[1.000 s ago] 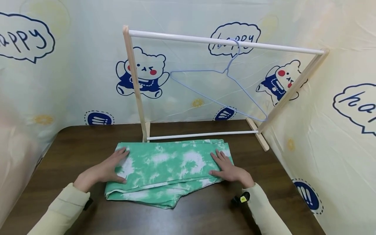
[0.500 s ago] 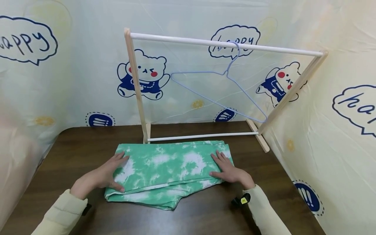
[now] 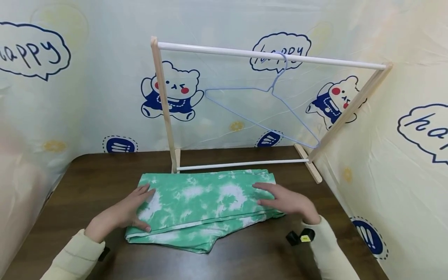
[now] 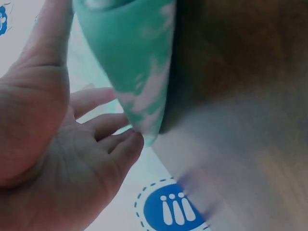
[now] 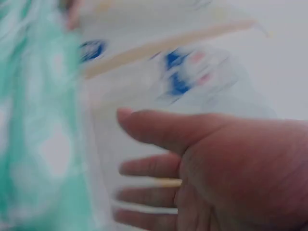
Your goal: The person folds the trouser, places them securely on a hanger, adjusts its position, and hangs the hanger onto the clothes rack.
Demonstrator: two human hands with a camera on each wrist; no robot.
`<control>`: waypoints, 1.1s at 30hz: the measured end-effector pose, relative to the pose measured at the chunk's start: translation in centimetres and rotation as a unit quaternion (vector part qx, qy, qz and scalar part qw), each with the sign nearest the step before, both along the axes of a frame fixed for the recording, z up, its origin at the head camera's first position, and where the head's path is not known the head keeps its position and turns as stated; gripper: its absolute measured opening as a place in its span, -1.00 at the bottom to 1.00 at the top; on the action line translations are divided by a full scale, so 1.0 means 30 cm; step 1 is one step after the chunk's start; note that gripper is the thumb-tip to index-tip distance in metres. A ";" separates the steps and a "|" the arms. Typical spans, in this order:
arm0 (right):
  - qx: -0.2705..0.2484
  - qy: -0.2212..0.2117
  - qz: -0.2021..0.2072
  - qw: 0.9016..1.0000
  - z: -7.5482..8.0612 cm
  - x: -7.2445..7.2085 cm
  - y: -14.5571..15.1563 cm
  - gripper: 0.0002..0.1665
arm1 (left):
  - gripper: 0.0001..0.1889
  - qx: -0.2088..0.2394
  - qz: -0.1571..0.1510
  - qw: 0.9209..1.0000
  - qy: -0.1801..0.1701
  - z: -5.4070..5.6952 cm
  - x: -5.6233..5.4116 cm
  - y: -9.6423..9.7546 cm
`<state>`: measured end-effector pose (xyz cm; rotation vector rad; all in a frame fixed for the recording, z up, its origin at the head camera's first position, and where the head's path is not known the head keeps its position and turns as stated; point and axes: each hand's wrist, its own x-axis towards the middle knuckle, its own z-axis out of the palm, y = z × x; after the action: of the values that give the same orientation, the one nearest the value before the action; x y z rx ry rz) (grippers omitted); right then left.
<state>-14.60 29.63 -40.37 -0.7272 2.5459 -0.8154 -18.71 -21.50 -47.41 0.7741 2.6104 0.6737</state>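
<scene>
A folded green-and-white tie-dye cloth [image 3: 196, 198] lies in layers on the brown table, its lower layer showing along the front edge. My left hand [image 3: 122, 214] rests at the cloth's left end, thumb and fingers spread. In the left wrist view, the fingertips of the left hand [image 4: 86, 144] are right at the edge of the cloth [image 4: 130, 57]. My right hand [image 3: 288, 198] is over the cloth's right end, its thumb and fingers extended. The blurred right wrist view shows a gap between the right hand [image 5: 207, 163] and the cloth [image 5: 43, 134].
Behind the cloth stands a wooden rack with a white top bar [image 3: 217, 50] and a lower bar [image 3: 241, 165]. A blue hanger [image 3: 245, 113] hangs from the top bar. The table [image 3: 105, 163] meets printed curtains [image 3: 224, 23] at the back and sides.
My right hand has lifted off the cloth's right end and turned, moving slightly right. My left hand has slid a little toward the front along the left edge.
</scene>
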 end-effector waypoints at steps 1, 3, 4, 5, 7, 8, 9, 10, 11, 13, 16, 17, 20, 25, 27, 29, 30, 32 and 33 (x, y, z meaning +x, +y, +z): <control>-0.018 0.029 0.012 0.999 0.054 0.009 -0.007 -0.32 | 0.28 0.003 -0.002 1.000 0.000 0.002 -0.003 0.002; -0.051 0.099 0.023 0.994 0.170 0.029 -0.017 -0.45 | 0.25 0.010 -0.003 1.000 0.004 0.005 -0.010 0.005; -0.068 0.135 0.025 0.988 0.227 0.039 -0.020 -0.50 | 0.23 0.011 -0.002 1.000 0.004 0.005 -0.011 0.006; -0.084 0.173 0.025 0.981 0.283 0.047 -0.021 -0.53 | 0.22 0.010 -0.001 1.000 0.005 0.004 -0.012 0.006; -0.104 0.248 0.016 0.963 0.386 0.054 -0.021 -0.54 | 0.20 0.010 0.002 1.000 0.004 0.001 -0.014 0.009; -0.104 0.282 0.002 0.954 0.431 0.052 -0.018 -0.54 | 0.19 0.009 0.004 1.000 0.001 -0.001 -0.014 0.011; -0.098 0.312 -0.014 0.945 0.470 0.046 -0.014 -0.55 | 0.18 0.007 0.003 1.000 0.002 -0.003 -0.015 0.011; -0.090 0.337 -0.033 0.937 0.505 0.036 -0.009 -0.57 | 0.17 0.007 0.005 1.000 0.000 -0.004 -0.014 0.012; -0.072 0.358 -0.060 0.929 0.535 0.023 -0.002 -0.60 | 0.16 0.006 0.007 1.000 0.000 -0.005 -0.015 0.013; -0.032 0.362 -0.121 0.924 0.580 -0.010 0.017 -0.62 | 0.15 0.006 0.010 1.000 0.001 -0.009 -0.015 0.016; 0.023 0.311 -0.193 0.930 0.610 -0.068 0.047 -0.57 | 0.13 0.005 0.011 1.000 0.008 -0.015 -0.015 0.019; 0.036 0.287 -0.207 0.935 0.611 -0.083 0.056 -0.54 | 0.13 0.005 0.011 1.000 0.009 -0.017 -0.015 0.020; 0.054 0.234 -0.211 0.947 0.591 -0.112 0.070 -0.50 | 0.12 0.004 0.010 1.000 0.011 -0.023 -0.010 0.021; 0.038 0.238 -0.147 0.959 0.550 -0.127 0.041 -0.47 | 0.11 0.003 0.013 1.000 0.014 -0.024 -0.006 0.016; 0.025 0.235 -0.116 0.965 0.544 -0.138 0.012 -0.47 | 0.11 0.002 0.016 1.000 0.015 -0.024 -0.008 0.014; 0.007 0.224 -0.091 0.970 0.540 -0.155 -0.017 -0.48 | 0.10 0.002 0.019 1.000 0.017 -0.024 -0.010 0.014; -0.002 0.215 -0.081 0.973 0.538 -0.163 -0.030 -0.48 | 0.10 0.004 0.020 1.000 0.017 -0.024 -0.011 0.014; -0.022 0.195 -0.065 0.978 0.536 -0.178 -0.054 -0.50 | 0.09 0.008 0.017 1.000 0.020 -0.028 -0.013 0.015; -0.031 0.186 -0.056 0.981 0.537 -0.184 -0.062 -0.52 | 0.09 0.009 0.017 1.000 0.020 -0.030 -0.014 0.015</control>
<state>-20.13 27.76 -24.26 -0.8285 2.9271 -0.8666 -19.12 -21.05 -48.30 0.7587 2.6619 0.7001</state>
